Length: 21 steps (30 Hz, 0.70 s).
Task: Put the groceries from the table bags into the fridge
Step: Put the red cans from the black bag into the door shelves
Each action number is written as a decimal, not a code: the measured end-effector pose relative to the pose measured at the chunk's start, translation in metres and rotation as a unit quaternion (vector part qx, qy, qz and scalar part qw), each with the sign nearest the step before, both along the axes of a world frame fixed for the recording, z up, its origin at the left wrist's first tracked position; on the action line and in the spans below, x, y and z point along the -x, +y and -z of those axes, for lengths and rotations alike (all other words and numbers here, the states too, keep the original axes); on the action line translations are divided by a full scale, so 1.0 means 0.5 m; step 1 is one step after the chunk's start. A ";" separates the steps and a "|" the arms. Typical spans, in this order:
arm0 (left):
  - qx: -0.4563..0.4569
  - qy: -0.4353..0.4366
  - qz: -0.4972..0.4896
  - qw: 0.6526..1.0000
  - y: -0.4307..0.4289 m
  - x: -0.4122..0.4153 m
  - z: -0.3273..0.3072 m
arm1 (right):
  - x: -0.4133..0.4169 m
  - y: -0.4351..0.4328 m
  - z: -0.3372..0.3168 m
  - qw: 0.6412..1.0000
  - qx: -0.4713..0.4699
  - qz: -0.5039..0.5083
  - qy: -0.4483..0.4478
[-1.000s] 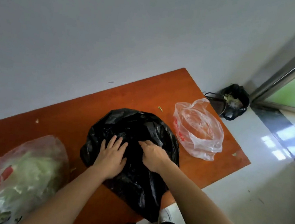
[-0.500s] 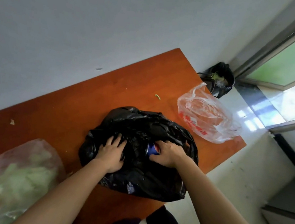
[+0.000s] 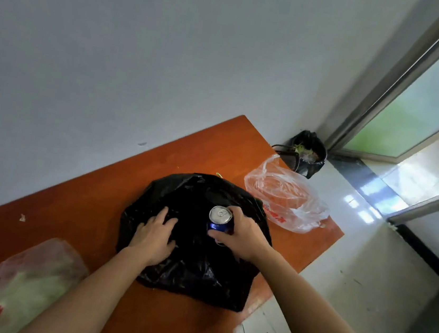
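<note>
Can (image 3: 220,219) first: blue-sided with a silver top, it stands upright in our right hand (image 3: 243,235), whose fingers and thumb are curled round its side. It sits just above the folds of the black bag (image 3: 194,274), and its lower part is hidden by our fingers. Our left hand (image 3: 156,234) lies flat on the same bag with fingers loosely spread. It presses the plastic down and holds nothing.

The black bag rests near the front edge of the orange table (image 3: 186,156). We cannot see inside, though its bulk suggests more to come. Just beside it, to the right, lies a clear bag (image 3: 286,199) with red print, slack and seemingly empty. At the lower left a bag of greens (image 3: 18,288) looks full and untouched.

No fridge is in view, so we judge the task barely begun: one can is in hand but not yet put away, and at least the greens are left.
</note>
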State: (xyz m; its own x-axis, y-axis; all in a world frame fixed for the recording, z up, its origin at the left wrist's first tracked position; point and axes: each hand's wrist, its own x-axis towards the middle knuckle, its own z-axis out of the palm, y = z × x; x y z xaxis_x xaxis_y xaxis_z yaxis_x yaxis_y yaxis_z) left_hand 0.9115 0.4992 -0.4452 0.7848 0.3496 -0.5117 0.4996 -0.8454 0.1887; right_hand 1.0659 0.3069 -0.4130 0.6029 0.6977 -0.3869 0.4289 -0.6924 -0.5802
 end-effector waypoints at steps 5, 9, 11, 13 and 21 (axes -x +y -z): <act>-0.058 -0.116 0.003 0.992 0.001 -0.044 -0.087 | -0.015 -0.035 -0.106 0.970 -0.195 0.141 -0.021; -0.061 -0.221 0.015 0.973 -0.034 -0.106 -0.119 | -0.011 -0.107 -0.149 0.921 -0.295 0.249 -0.062; -0.048 -0.247 0.045 0.967 -0.074 -0.141 -0.134 | 0.002 -0.161 -0.160 0.895 -0.318 0.303 -0.083; -0.038 -0.263 0.073 0.961 -0.134 -0.166 -0.157 | 0.022 -0.228 -0.166 0.871 -0.321 0.356 -0.110; -0.036 -0.362 0.227 0.903 -0.496 -0.196 -0.324 | 0.110 -0.573 -0.231 0.784 -0.300 0.492 -0.231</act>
State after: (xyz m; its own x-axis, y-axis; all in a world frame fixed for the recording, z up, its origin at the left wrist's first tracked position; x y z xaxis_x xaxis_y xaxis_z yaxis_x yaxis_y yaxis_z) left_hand 1.0092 0.2513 -0.2833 0.9755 -0.0806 0.2048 -0.1342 -0.9553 0.2633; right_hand 1.0108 0.0201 -0.2975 0.9426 -0.2209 0.2504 0.1180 -0.4812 -0.8686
